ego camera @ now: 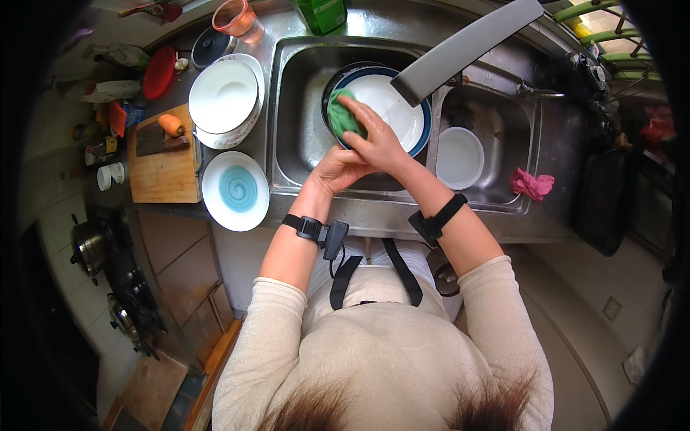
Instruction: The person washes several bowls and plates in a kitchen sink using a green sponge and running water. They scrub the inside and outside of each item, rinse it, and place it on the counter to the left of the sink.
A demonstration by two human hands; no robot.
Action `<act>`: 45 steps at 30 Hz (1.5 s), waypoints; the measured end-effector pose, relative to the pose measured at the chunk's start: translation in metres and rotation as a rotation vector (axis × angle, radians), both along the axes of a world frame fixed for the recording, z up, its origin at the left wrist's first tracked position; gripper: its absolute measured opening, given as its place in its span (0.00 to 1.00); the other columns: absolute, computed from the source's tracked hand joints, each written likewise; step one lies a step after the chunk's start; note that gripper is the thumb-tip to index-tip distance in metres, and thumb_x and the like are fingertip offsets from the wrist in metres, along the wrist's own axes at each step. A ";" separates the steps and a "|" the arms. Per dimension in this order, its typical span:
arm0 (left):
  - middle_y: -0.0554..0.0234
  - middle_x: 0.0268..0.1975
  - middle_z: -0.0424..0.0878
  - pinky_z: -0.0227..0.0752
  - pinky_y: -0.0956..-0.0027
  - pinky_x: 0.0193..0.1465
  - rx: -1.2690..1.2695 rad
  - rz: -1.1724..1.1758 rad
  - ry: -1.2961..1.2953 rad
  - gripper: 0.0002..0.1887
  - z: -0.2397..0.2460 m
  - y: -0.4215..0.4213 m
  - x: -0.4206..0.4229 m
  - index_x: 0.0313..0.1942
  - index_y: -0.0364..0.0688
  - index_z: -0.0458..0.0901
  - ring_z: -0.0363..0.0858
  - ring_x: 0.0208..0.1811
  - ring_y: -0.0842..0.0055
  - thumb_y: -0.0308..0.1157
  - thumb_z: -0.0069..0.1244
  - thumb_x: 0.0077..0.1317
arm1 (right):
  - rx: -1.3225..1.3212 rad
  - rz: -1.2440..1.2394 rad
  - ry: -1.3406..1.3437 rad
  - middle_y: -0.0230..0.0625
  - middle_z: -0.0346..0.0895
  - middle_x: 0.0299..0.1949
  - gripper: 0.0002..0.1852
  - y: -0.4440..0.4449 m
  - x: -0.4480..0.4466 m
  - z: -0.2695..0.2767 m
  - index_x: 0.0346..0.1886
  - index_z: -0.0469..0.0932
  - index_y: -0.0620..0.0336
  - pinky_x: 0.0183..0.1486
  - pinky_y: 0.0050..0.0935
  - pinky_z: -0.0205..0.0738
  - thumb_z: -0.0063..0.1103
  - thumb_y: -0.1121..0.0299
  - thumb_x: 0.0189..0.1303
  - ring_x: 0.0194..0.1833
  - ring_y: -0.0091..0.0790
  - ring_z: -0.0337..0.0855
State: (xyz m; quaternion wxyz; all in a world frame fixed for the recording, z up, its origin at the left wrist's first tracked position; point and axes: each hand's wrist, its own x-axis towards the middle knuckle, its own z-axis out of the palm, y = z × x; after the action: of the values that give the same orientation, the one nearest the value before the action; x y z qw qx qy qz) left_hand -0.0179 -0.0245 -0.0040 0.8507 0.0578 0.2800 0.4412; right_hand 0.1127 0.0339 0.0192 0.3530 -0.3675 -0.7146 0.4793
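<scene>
Over the larger basin of a steel sink (pixel 302 81), my right hand (pixel 377 134) presses a green scrubbing cloth (pixel 342 116) near the left rim of a white plate with a blue edge (pixel 396 99). My left hand (pixel 339 167) is just below, at the plate's near edge, its fingers partly hidden under the right hand; whether it grips the rim does not show. The plate lies over a dark round vessel (pixel 325 97) in the basin. A grey faucet spout (pixel 463 51) reaches across the plate's upper right.
Left of the sink are stacked white dishes (pixel 223 97), a white plate with a blue swirl (pixel 235 191), and a cutting board (pixel 161 180) with a knife (pixel 161 143) and carrot (pixel 171 125). The smaller basin holds a white bowl (pixel 460 158); a pink cloth (pixel 532 184) lies on its rim.
</scene>
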 end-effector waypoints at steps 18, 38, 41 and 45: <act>0.43 0.59 0.75 0.71 0.35 0.62 -0.075 0.067 0.077 0.34 0.015 -0.002 0.000 0.63 0.33 0.67 0.76 0.60 0.49 0.12 0.45 0.50 | 0.133 -0.274 -0.329 0.52 0.72 0.55 0.21 0.051 0.007 -0.003 0.55 0.78 0.62 0.57 0.40 0.72 0.59 0.71 0.55 0.53 0.53 0.77; 0.38 0.59 0.72 0.70 0.29 0.59 -0.208 0.108 0.082 0.34 -0.005 -0.005 -0.017 0.62 0.28 0.64 0.75 0.58 0.42 0.14 0.38 0.49 | -0.673 -0.111 0.444 0.31 0.75 0.42 0.09 0.017 0.004 0.081 0.46 0.74 0.60 0.58 0.28 0.71 0.49 0.72 0.65 0.48 0.25 0.79; 0.37 0.60 0.71 0.71 0.29 0.59 -0.209 0.138 0.033 0.34 -0.001 -0.009 -0.021 0.62 0.28 0.64 0.75 0.59 0.42 0.14 0.38 0.49 | -0.862 0.054 1.027 0.33 0.75 0.42 0.09 0.008 0.019 0.090 0.46 0.74 0.59 0.58 0.34 0.71 0.51 0.68 0.66 0.50 0.30 0.78; 0.37 0.59 0.73 0.72 0.34 0.60 -0.145 0.150 0.058 0.34 0.016 -0.007 -0.035 0.62 0.27 0.64 0.75 0.60 0.44 0.16 0.41 0.48 | -0.880 -0.332 0.787 0.37 0.75 0.50 0.20 0.002 0.044 0.063 0.56 0.71 0.57 0.56 0.37 0.74 0.59 0.64 0.62 0.54 0.37 0.76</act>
State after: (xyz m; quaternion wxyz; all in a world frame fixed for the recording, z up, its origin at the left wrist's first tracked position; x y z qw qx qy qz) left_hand -0.0527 -0.0318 0.0120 0.8088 -0.0121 0.3390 0.4804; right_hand 0.1565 0.0364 0.0819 0.4755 -0.3808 -0.1990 0.7676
